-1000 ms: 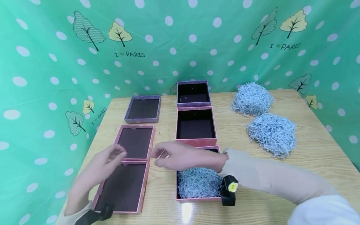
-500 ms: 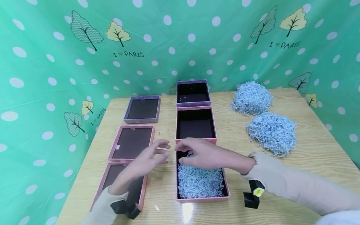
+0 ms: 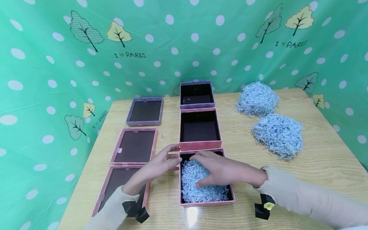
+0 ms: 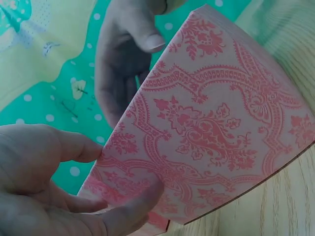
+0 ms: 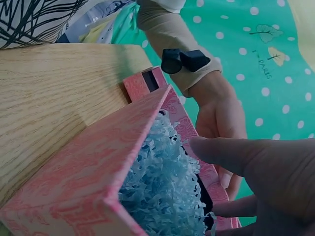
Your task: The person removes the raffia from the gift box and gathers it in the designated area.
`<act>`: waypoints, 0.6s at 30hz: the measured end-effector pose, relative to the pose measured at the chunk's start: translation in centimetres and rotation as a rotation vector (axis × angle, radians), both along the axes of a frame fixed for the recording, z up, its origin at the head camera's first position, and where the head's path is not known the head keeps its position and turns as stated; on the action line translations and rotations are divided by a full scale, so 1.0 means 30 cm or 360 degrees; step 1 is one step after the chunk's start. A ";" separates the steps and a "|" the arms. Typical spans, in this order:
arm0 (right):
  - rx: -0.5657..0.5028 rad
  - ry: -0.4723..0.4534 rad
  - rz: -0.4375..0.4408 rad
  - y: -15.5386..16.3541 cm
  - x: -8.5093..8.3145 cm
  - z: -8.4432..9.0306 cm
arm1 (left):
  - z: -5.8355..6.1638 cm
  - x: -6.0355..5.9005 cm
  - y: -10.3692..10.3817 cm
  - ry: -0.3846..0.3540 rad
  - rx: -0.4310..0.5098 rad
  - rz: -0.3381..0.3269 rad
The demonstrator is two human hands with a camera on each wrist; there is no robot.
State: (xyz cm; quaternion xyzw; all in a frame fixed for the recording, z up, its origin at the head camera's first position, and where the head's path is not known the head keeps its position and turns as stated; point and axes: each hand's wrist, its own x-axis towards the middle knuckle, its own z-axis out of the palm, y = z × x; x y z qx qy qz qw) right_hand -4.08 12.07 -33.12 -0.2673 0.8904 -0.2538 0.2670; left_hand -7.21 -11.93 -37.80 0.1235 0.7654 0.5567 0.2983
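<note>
Two hands have closed on the near box (image 3: pixel 206 198) since a second ago, when the left hand (image 3: pixel 156 166) hovered over the lids and the right hand (image 3: pixel 221 171) reached across the table (image 3: pixel 316 166). The left hand now rests with straight fingers against the box's left wall, thumb and fingertips touching the patterned side in the wrist view; it grips nothing. The right hand lies palm down in the box, fingers spread and pressing the blue shred (image 3: pixel 192 188), which sits under and left of the palm. Left of the box lie two pink lids (image 3: pixel 135 147). Behind the box stands an empty pink box (image 3: pixel 200 129), then a purple box (image 3: pixel 197 94) with its lid (image 3: pixel 145 111) to the left. Farther right lie two shred heaps (image 3: pixel 277 134).
</note>
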 end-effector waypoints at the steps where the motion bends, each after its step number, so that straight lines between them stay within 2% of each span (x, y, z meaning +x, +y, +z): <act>1: 0.0029 -0.0007 0.0007 0.001 0.002 -0.003 | 0.002 0.000 0.002 -0.0024 0.0010 0.0010; 9: 0.0207 -0.0107 0.0076 0.002 0.009 -0.029 | 0.000 -0.002 0.007 -0.0126 -0.0028 0.0099; 13: 0.0244 -0.0134 0.0100 -0.005 0.009 -0.045 | -0.003 -0.004 0.007 -0.0175 -0.0015 0.0092; 18: 0.0357 -0.0088 0.0154 -0.026 0.010 -0.066 | -0.002 -0.007 0.004 -0.0198 0.0016 0.0048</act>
